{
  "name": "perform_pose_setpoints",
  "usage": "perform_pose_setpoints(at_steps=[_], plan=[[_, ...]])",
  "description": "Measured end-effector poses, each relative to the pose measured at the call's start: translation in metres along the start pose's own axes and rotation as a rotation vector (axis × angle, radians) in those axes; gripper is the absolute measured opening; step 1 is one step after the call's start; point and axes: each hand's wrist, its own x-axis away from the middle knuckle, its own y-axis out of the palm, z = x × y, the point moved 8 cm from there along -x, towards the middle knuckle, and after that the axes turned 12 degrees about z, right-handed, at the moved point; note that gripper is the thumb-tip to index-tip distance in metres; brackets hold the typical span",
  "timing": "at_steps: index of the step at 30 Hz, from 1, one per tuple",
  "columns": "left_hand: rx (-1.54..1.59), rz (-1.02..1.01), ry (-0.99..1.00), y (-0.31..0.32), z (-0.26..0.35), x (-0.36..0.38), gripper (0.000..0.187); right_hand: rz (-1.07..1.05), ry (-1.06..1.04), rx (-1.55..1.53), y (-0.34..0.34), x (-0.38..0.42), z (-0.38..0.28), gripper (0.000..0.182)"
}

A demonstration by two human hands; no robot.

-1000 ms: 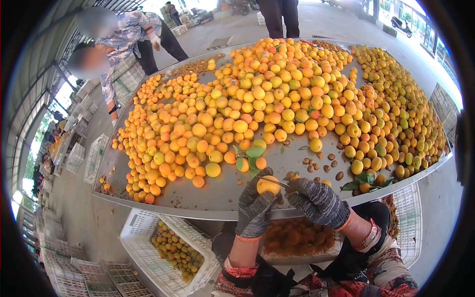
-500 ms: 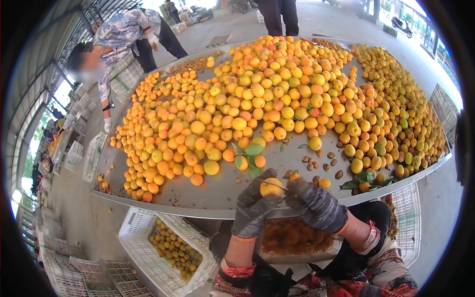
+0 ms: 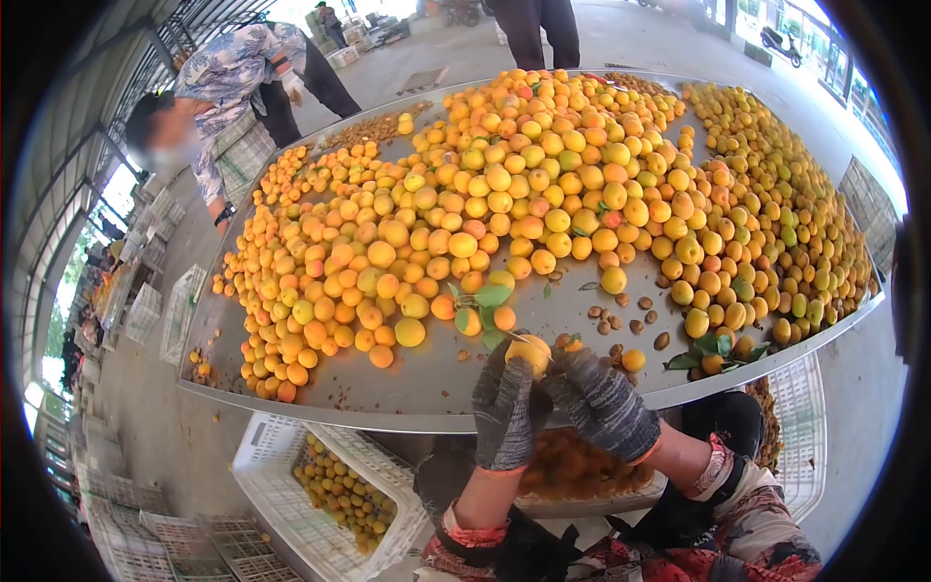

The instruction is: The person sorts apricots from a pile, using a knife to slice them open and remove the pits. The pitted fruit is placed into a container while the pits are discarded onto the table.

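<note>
My left hand (image 3: 504,403), in a dark grey knit glove, is closed around an orange-yellow apricot (image 3: 529,355) near the front edge of the metal table (image 3: 427,388). My right hand (image 3: 601,403), gloved alike, is closed right beside that apricot. A thin pointed thing shows at the fruit's top; its other end is hidden. At the right fingertips a small orange piece (image 3: 572,344) shows, and whether it is gripped is unclear. Behind my hands lies a large heap of apricots (image 3: 485,184), with green leaves (image 3: 493,295) at its near side. Brown pits (image 3: 621,318) are scattered right of them.
Below the table stand a white crate (image 3: 257,456) of smaller fruit and a container of orange pieces (image 3: 582,464) under my hands. A co-worker (image 3: 233,78) leans at the table's left side; another person's legs (image 3: 538,34) are behind it. A white crate (image 3: 800,417) stands right.
My left hand has turned more upright, and the apricot has tilted and moved slightly up and left. My right hand has shifted left towards it. The co-worker's lower hand is now mostly hidden behind the table edge.
</note>
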Motion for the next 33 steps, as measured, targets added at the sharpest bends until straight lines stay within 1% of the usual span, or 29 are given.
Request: perform_pose_setpoints(at_steps=[2,3,5,6,8,9,11,12,14,15,17,18,20,21,23,24,26,27,29,30,32,33], plan=[[0.165,0.037,0.032,-0.001,-0.01,-0.006,0.034,0.02,-0.178,0.18,0.007,0.004,-0.007,0.037],[0.167,0.033,0.032,-0.002,-0.011,-0.008,0.034,0.022,-0.179,0.184,0.005,0.002,-0.009,0.037],[0.011,-0.053,0.156,0.002,-0.002,-0.012,0.034,0.034,0.024,0.014,-0.001,-0.003,-0.003,0.035],[0.01,-0.057,0.153,-0.001,0.003,-0.013,0.034,0.036,0.026,0.016,-0.004,-0.002,0.001,0.035],[-0.107,-0.121,-0.05,0.002,-0.002,-0.012,0.034,-0.069,0.011,-0.004,-0.006,0.002,0.01,0.038],[-0.107,-0.12,-0.05,0.004,0.001,-0.011,0.034,-0.07,0.011,-0.005,-0.009,-0.001,0.01,0.038],[-0.088,-0.121,0.13,0.008,0.02,-0.006,0.033,-0.188,0.153,-0.161,-0.006,-0.002,0.015,0.038],[-0.089,-0.121,0.13,0.009,0.023,-0.005,0.033,-0.188,0.153,-0.162,-0.005,-0.001,0.017,0.038],[-0.254,-0.121,0.156,0.008,0.028,-0.004,0.031,-0.153,0.092,-0.148,-0.004,0.004,0.02,0.036],[-0.257,-0.122,0.156,0.009,0.022,-0.003,0.031,-0.15,0.093,-0.15,0.002,0.008,0.021,0.036],[-0.003,0.041,0.071,0.001,0.002,-0.005,0.03,0.02,0.15,-0.132,0.004,0.01,0.024,0.036],[-0.004,0.038,0.07,0.003,-0.002,-0.005,0.03,0.022,0.151,-0.131,0.006,0.01,0.023,0.036],[0.145,0.07,-0.026,0.003,-0.013,-0.007,0.034,-0.123,-0.263,0.365,0.021,0.013,0.0,0.042],[0.148,0.07,-0.027,0.002,-0.016,-0.009,0.034,-0.125,-0.263,0.368,0.023,0.012,0.0,0.042],[0.114,0.077,-0.012,-0.003,-0.019,-0.014,0.036,-0.018,-0.228,0.257,0.019,0.008,-0.002,0.044],[0.115,0.077,-0.012,-0.007,-0.02,-0.017,0.036,-0.019,-0.228,0.257,0.015,0.005,-0.004,0.044],[-0.254,0.012,0.261,-0.006,0.0,-0.018,0.037,-0.159,0.3,-0.177,0.013,0.001,0.02,0.044],[-0.253,0.011,0.262,-0.007,0.007,-0.017,0.037,-0.159,0.298,-0.177,0.01,0.001,0.024,0.044],[-0.198,-0.033,-0.096,-0.005,-0.005,-0.012,0.037,-0.114,-0.255,0.238,0.003,0.002,-0.002,0.038],[-0.201,-0.028,-0.096,-0.006,-0.005,-0.012,0.037,-0.116,-0.254,0.232,0.004,0.003,-0.003,0.038],[-0.099,-0.044,-0.12,-0.004,-0.006,-0.011,0.036,-0.118,0.257,-0.333,0.006,0.005,0.022,0.038],[-0.1,-0.043,-0.119,-0.002,-0.006,-0.01,0.036,-0.117,0.256,-0.335,0.004,0.005,0.023,0.038]])
